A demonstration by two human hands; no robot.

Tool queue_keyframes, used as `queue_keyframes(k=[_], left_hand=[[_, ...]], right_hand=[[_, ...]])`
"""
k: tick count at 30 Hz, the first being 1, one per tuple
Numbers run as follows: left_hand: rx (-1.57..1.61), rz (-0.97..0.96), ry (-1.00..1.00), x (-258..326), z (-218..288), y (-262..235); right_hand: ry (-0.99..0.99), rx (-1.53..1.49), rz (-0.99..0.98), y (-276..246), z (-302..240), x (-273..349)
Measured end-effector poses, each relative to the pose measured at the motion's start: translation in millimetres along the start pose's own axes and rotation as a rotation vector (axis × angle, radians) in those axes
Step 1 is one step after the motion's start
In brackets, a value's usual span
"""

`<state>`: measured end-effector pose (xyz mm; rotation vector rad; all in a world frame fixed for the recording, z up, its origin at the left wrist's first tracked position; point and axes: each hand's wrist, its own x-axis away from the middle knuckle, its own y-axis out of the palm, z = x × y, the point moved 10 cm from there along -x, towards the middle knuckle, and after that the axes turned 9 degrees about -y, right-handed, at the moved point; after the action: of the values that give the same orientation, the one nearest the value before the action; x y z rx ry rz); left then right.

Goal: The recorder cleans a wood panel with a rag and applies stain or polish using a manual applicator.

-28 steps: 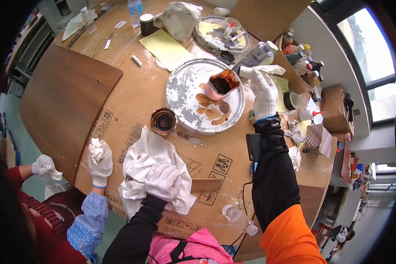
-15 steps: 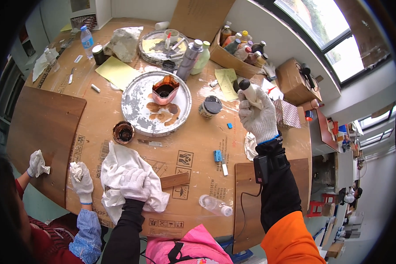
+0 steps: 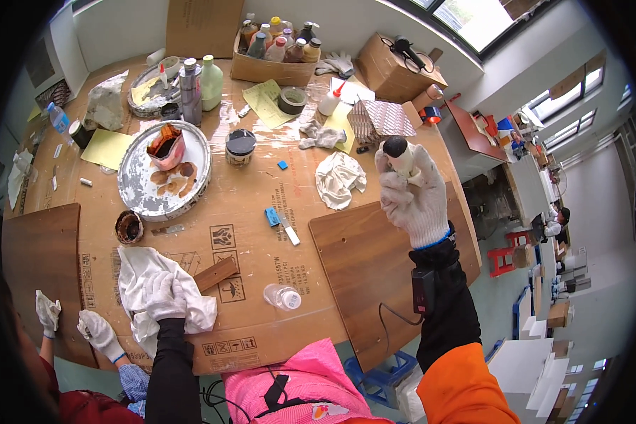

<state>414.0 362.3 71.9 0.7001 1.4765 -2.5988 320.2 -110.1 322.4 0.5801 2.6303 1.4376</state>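
Note:
My right hand, in a white knit glove, is raised over the brown wooden board at the right. Its fingers are closed round a bunched white cloth pad with a dark tip. At the lower left my gloved left hand rests on a crumpled white cloth, fingers curled into it. A short brown wood strip sticks out beside this cloth. Near it stand a dark-stained small cup and a round white lid bearing a cut-down pink container of dark liquid.
A co-worker's gloved hands are at the left board. A clear bottle, a blue block, a lidded jar and another white cloth lie mid-table. A carton of bottles stands behind.
The view has swung right, bringing more of the right board into sight. My right hand, still holding the dark-tipped pad, is now over that board. My left hand stays on the cloth.

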Motion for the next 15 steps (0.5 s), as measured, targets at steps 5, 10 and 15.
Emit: queue_keyframes(k=[5,10,15], left_hand=[[-0.001,0.016,0.054,-1,8,-5],[-0.065,-0.063,0.053,1,11,-7],[-0.061,-0.005,0.091,5,17,-17]], right_hand=[[-0.187,0.316,0.152,-7,-31,34],[-0.227,0.718,-0.070,47,-3,7],[-0.177,1.020,-0.356,123,84,-53]])
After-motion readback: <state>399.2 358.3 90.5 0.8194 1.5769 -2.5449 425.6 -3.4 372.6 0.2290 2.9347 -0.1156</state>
